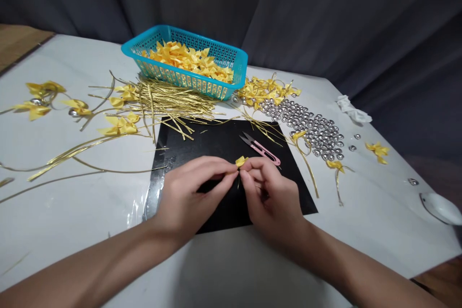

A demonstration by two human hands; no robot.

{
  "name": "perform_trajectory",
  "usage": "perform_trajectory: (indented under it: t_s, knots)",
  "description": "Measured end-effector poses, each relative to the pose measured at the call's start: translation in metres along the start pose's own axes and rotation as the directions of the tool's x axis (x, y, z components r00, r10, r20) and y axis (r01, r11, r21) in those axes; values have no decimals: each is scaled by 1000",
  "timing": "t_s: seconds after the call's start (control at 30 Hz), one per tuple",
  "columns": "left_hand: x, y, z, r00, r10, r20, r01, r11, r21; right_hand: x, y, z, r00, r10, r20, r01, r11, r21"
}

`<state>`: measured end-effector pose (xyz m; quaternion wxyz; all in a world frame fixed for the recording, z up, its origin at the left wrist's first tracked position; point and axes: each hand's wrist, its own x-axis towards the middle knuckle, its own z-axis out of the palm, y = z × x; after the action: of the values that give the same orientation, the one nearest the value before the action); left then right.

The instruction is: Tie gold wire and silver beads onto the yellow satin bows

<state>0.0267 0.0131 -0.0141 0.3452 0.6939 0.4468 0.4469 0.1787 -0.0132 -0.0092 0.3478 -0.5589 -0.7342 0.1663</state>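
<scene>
A small yellow ribbon bow [241,160] is pinched between my two hands, over the black mat [224,211]. My left hand [197,190] has thumb and forefinger closed at its left side. My right hand [270,190] pinches it from the right, with the other fingers curled in. A thin gold strand hangs just below the fingertips; how it joins the bow is hidden. Beyond my right hand, pink thread snips [260,148] lie on the mat with their blades pointing up and left.
A blue basket [184,77] of yellow bows stands at the back. In front lies a pile of gold cords [173,101]. Silver beads [310,127] spread over the right side near finished-looking bows [265,90]. A crumpled white cloth [352,109] and a white object [440,208] are farther right.
</scene>
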Motion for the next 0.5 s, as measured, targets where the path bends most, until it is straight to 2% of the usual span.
perform_trajectory:
  t_s: [0.1,0.2,0.37,0.5]
  knots:
    - [-4,3,-3,978,198,66,-203,976,75,-2,-6,0,999,28,18,-30,992,123]
    - [-6,5,-4,964,242,110,-248,968,39,-5,-8,0,1000,22,4,-22,981,195]
    - [-8,7,-8,981,84,174,-61,989,-136,-7,-6,1,1000,-5,-10,8,968,252]
    - [-10,1,-14,960,42,278,38,960,-276,-6,-5,0,1000,23,21,-29,950,310]
